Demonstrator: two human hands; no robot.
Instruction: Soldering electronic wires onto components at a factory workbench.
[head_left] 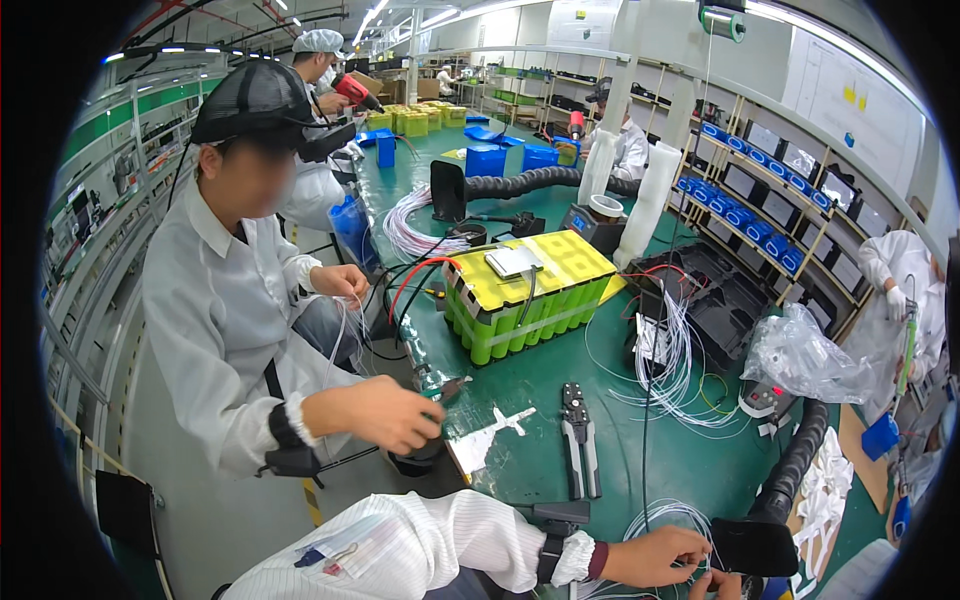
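Observation:
Near the lower right edge, my left hand [655,556] is closed in a pinch on thin white wires [668,512], which loop behind and beneath it. Just beside it, my right hand [716,585] shows only some fingers at the frame's bottom, bent toward the same wires; the rest is cut off. The fingertips of both hands are close together, and the exact wire end between them is too small to make out. A black flat hood [752,548] on a ribbed hose stands right next to my hands.
Crimping pliers [579,440] lie on the green table, beyond my left forearm. Farther off are a green-celled battery pack [530,290], a white wire bundle [672,350] and a clear plastic bag [805,355]. At left, a co-worker [250,300] holds white wires and a green-handled tool.

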